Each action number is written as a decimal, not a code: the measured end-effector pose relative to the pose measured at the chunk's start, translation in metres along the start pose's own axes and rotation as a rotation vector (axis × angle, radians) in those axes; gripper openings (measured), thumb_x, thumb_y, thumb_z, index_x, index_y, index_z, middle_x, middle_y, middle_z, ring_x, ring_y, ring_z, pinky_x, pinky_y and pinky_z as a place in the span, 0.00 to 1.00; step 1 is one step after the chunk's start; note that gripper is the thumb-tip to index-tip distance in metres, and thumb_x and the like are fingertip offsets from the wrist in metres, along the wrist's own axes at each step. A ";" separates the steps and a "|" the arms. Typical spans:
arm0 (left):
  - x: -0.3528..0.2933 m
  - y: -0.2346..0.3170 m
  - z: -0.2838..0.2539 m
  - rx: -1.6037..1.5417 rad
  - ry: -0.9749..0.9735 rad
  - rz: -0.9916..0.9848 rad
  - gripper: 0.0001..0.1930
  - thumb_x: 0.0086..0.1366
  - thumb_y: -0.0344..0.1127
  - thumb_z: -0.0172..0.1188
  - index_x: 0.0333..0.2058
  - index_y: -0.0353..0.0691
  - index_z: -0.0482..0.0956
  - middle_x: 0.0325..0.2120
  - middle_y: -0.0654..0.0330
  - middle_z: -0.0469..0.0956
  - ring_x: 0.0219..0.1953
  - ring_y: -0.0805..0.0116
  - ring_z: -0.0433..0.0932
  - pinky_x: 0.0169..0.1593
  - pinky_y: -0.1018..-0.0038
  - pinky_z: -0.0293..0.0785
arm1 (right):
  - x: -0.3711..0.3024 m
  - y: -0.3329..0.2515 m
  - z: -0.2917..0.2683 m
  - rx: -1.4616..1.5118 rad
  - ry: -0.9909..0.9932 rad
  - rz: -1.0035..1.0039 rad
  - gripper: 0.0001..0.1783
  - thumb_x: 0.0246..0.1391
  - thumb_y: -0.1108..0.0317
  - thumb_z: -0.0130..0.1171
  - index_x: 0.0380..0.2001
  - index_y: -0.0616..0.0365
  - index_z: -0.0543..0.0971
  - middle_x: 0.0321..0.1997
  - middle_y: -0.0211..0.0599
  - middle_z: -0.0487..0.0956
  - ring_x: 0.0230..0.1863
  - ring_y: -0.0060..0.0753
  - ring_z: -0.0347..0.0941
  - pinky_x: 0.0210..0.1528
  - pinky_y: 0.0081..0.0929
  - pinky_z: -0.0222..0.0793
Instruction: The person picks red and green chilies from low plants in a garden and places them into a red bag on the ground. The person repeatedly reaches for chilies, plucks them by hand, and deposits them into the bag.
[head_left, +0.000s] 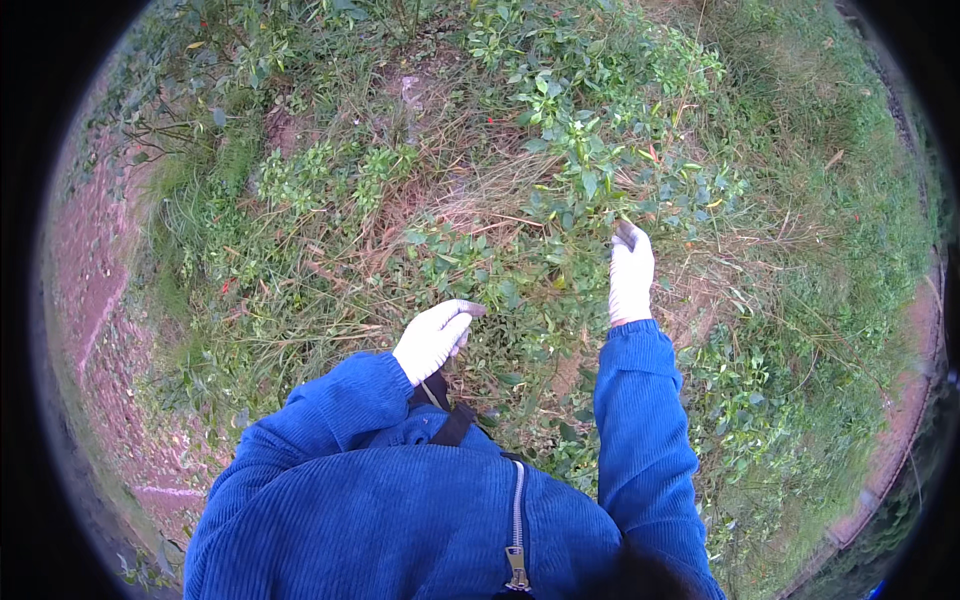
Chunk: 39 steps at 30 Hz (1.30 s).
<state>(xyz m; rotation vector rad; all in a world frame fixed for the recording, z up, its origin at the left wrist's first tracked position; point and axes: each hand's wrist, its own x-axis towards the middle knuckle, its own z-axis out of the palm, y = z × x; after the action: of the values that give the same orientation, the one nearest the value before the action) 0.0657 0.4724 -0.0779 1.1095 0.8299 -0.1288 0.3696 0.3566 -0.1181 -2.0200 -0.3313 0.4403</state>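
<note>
My left hand, in a white glove with grey fingertips, is held low in front of my body. Its fingers are bent together and point right; whatever they may hold is too small to make out. Farther forward and to the right, my right hand wears a matching glove. Its fingertips are drawn together at the lower leaves of a chili plant, and leaves hide what they grip. A red chili pepper hangs on this plant just beyond the right hand, among several greenish-yellow ones.
More leafy plants grow ahead and to the left, with dry grass between them. Bare reddish soil lies along the far left. Green weeds cover the right side. A dark strap hangs at my front.
</note>
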 end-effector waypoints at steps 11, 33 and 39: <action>-0.010 0.017 -0.011 -0.099 -0.035 0.061 0.14 0.72 0.34 0.46 0.52 0.39 0.73 0.21 0.72 0.67 0.21 0.83 0.63 0.23 0.84 0.60 | 0.023 0.078 0.023 -0.475 -0.490 0.101 0.33 0.47 0.68 0.64 0.58 0.65 0.70 0.59 0.50 0.73 0.53 0.44 0.75 0.54 0.30 0.70; 0.151 -0.053 0.058 -0.103 -0.018 -0.245 0.17 0.68 0.51 0.55 0.27 0.44 0.70 0.17 0.68 0.67 0.15 0.77 0.64 0.16 0.78 0.57 | -0.056 0.094 0.070 -0.393 -0.246 -0.192 0.25 0.50 0.60 0.65 0.51 0.59 0.76 0.48 0.49 0.77 0.52 0.49 0.73 0.55 0.37 0.67; 0.149 -0.055 0.043 -0.303 -0.030 -0.308 0.09 0.70 0.42 0.53 0.34 0.44 0.71 0.19 0.69 0.68 0.17 0.78 0.64 0.17 0.82 0.58 | -0.057 0.101 0.072 -0.290 -0.217 -0.241 0.20 0.49 0.66 0.62 0.46 0.61 0.77 0.45 0.51 0.77 0.48 0.55 0.73 0.52 0.41 0.69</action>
<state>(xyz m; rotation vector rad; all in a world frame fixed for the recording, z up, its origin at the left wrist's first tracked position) 0.1660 0.4552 -0.2069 0.6904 0.9552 -0.2669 0.2912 0.3426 -0.2293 -2.1794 -0.8023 0.4812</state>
